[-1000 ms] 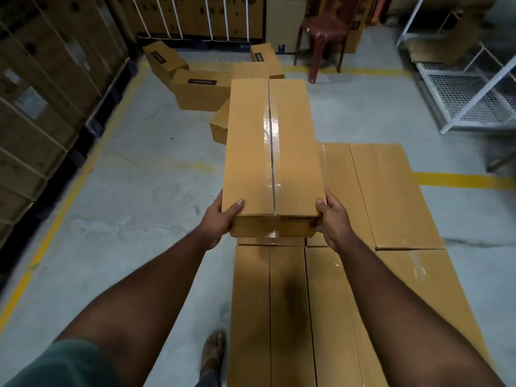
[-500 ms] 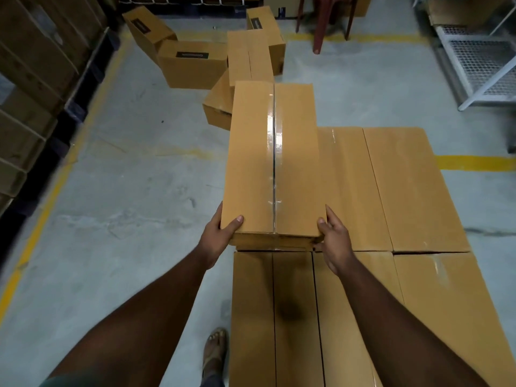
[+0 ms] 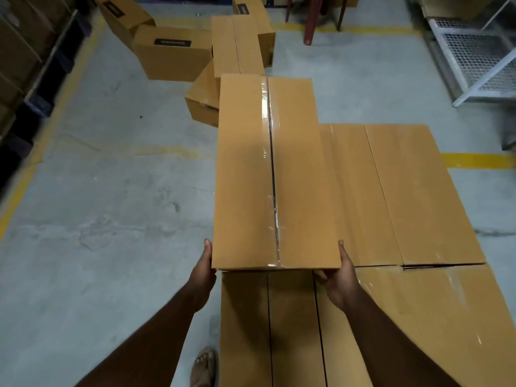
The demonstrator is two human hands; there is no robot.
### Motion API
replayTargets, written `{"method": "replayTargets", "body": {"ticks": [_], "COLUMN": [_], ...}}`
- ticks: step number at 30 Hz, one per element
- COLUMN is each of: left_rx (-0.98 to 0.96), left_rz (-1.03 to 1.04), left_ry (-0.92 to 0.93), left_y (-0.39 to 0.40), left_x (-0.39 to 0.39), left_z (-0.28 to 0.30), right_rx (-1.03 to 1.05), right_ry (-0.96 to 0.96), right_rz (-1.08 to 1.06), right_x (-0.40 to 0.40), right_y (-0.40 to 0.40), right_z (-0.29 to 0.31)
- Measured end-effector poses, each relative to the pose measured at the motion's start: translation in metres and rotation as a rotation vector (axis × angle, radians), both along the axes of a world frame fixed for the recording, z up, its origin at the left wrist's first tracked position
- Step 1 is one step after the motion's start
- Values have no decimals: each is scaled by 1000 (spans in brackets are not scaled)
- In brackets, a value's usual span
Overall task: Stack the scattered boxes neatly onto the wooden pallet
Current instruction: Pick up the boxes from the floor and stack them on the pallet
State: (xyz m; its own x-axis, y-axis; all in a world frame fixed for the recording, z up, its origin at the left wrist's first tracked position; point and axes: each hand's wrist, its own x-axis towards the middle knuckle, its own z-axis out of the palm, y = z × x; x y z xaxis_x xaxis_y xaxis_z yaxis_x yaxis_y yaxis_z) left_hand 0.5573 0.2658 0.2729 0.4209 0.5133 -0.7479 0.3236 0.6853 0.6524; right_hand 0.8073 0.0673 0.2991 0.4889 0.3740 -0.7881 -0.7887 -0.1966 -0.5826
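Long taped carton (image 3: 275, 174) held flat at its near end, just above the layer of boxes (image 3: 402, 196) already laid down; far end reaching out toward the scattered boxes (image 3: 173, 51) on the concrete floor (image 3: 111, 191).

Left hand (image 3: 202, 270) pressed to the near left corner, thumb up along the side wall. Right hand (image 3: 339, 277) cupped at the near right corner, fingers curled under the bottom edge. Both grips clamped on the carton, one against the other.

Handling, as a judgement: stiff corrugated board, sealed with glossy tape (image 3: 269, 163) down the middle seam. Probably moderate in weight, given two bare hands at one end. Long lever, though, so likely to droop at the far end if the hold slackens. Tape slick; plain card at the corners and bottom edge a safer purchase. Corners prone to crushing if dropped.

Hard to make out:
- The wooden pallet itself, hidden wholly beneath the laid boxes.
- Gap or contact between the carton's underside and the layer below.
- Contents and true weight.
- Print on the dark labels of the far boxes, too blurred.
- Chair legs (image 3: 308, 23) and a white mesh rack (image 3: 474, 51), cut off at the top and right edges.
- A sandalled foot (image 3: 203, 367), partly out of frame at the bottom.
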Motion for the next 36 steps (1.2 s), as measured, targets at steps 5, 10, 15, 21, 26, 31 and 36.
{"method": "replayTargets", "body": {"ticks": [5, 10, 15, 21, 26, 31, 36], "left_rx": [157, 186, 236, 226, 184, 174, 176], "left_rz": [-24, -57, -88, 21, 0, 50, 74], "left_ry": [-76, -42, -42, -11, 3, -18, -39], "left_y": [-10, -18, -18, -19, -25, -25, -26], "left_x": [-6, -11, -10, 2, 2, 4, 4], "left_z": [-38, -41, -40, -37, -42, -42, -39], "right_rx": [-74, -201, -222, -215, -178, -231, -270], "right_ry": [-105, -197, -165, -68, -31, -32, -40], "right_rz": [88, 147, 44, -119, -311, -232, -149], "right_x": [-17, -26, -32, -33, -26, -24, -24], "right_y": [-5, -19, -14, 1, 5, 2, -1], "right_z": [-38, -47, -45, -42, -55, -70, -69]}}
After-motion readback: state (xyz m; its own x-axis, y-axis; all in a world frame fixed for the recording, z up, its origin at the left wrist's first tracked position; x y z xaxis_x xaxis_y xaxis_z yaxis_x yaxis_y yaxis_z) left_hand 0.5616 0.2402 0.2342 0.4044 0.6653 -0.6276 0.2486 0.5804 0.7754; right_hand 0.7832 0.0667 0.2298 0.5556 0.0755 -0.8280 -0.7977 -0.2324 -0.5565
